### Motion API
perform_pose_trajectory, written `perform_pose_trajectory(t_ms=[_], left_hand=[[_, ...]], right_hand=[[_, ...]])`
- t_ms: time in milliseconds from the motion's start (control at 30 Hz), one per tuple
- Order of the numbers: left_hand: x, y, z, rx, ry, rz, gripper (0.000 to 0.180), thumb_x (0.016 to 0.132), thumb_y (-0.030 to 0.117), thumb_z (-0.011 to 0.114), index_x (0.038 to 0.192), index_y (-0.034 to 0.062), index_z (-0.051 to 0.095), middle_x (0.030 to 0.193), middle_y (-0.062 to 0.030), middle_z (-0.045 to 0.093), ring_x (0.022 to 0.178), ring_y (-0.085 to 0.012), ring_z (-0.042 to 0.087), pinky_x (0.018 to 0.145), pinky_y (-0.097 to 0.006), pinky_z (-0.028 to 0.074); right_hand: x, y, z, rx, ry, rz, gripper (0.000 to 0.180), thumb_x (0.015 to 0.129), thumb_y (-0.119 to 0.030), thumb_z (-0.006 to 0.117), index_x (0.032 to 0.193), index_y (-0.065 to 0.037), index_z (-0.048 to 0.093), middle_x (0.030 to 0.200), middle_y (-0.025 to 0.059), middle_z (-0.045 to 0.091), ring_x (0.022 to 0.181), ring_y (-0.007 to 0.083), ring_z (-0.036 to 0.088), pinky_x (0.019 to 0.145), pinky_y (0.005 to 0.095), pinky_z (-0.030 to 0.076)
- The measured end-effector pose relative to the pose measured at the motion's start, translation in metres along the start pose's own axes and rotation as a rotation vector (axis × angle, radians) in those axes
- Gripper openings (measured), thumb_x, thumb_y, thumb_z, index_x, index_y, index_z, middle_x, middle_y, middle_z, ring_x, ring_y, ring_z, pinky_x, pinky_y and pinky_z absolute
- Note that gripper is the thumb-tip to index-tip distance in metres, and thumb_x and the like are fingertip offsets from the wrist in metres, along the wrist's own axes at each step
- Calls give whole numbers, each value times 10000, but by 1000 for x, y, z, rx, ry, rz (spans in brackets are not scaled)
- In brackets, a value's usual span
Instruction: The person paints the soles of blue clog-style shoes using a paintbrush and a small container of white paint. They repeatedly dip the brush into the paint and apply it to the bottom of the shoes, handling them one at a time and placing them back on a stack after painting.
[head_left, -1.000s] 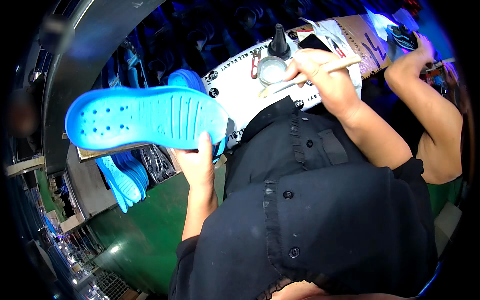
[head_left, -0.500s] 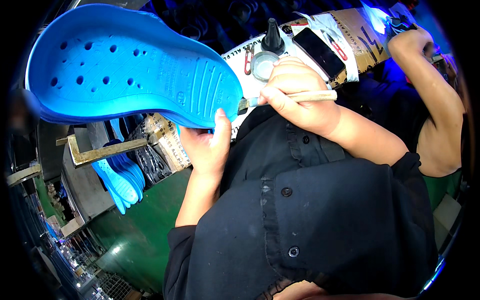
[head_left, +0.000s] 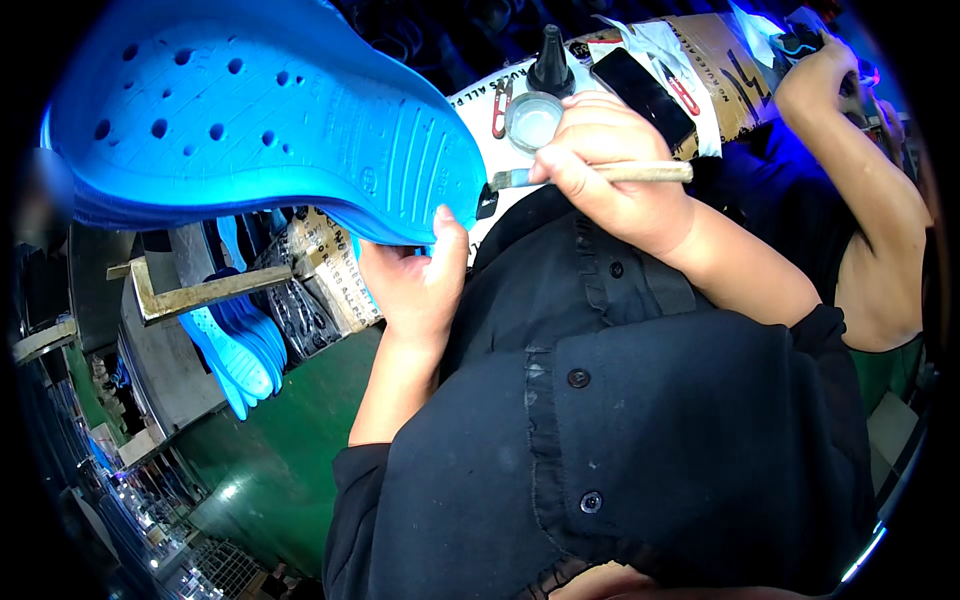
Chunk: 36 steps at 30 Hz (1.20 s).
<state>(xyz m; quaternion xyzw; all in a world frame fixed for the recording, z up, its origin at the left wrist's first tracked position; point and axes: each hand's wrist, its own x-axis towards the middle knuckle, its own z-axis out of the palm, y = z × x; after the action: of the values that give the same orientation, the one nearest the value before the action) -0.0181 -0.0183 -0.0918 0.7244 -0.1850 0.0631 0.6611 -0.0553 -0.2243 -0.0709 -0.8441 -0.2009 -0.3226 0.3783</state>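
A large blue shoe sole [head_left: 330, 140] with round holes at the toe and ridges at the heel fills the upper left. It seems to be the top of a stack. My left hand [head_left: 415, 275] grips its heel end, thumb on top and fingers underneath. My right hand [head_left: 622, 185] is closed around a flat brush [head_left: 655, 172] with a wooden handle. The dark bristles are at the heel's edge, by a small black patch [head_left: 488, 204]; whether they touch cannot be told. Beyond my right hand stands a small round clear dish [head_left: 510, 126].
Past the dish are a black nozzle bottle [head_left: 550, 70], red snips [head_left: 501, 112], a dark phone [head_left: 642, 98] and another red-handled tool [head_left: 684, 92] on cardboard [head_left: 728, 85]. More blue soles [head_left: 235, 360] hang lower left by a wooden bar [head_left: 215, 296]. A co-worker's arm [head_left: 850, 150] is at right.
The blue sole has shifted up a little and tilted at its toe end. The brush has moved slightly right with my right hand, its bristles drawn back from the heel.
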Motion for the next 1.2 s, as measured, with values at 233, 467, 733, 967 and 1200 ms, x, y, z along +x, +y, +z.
perform_pose_trajectory(t_ms=[233,467,733,967,1200], left_hand=[[-1,-4,2,54,20,18,287,739,-5,650,995,-34,525,876,-106,622,759,-139,604,706,-263,479],[1,-8,6,52,50,127,233,735,-2,650,942,-39,550,820,-98,632,711,-131,603,658,-253,479],[5,-5,10,-44,76,153,218,747,-16,633,945,-46,549,847,-104,629,742,-132,603,684,-248,477],[6,-6,9,-6,75,174,214,758,-12,630,954,-46,551,850,-106,630,740,-142,607,699,-258,479],[6,-4,7,20,50,134,224,759,-7,634,963,-48,548,849,-108,633,738,-147,613,700,-259,480]], right_hand=[[3,-12,3,71,-29,-9,150,778,-149,664,669,-47,651,614,56,598,589,214,553,616,332,407],[0,-9,-3,87,-17,51,161,786,-138,657,664,-32,657,583,67,584,546,218,543,615,331,415],[0,-15,5,-4,-54,-38,105,774,-145,655,697,-82,689,653,34,643,623,203,597,734,355,453],[-2,-8,-5,84,-23,-41,105,812,-116,616,816,-32,679,678,58,638,609,199,589,669,329,437],[0,-11,5,56,-39,-54,94,802,-100,628,749,-32,666,661,66,635,608,214,581,617,324,434]])
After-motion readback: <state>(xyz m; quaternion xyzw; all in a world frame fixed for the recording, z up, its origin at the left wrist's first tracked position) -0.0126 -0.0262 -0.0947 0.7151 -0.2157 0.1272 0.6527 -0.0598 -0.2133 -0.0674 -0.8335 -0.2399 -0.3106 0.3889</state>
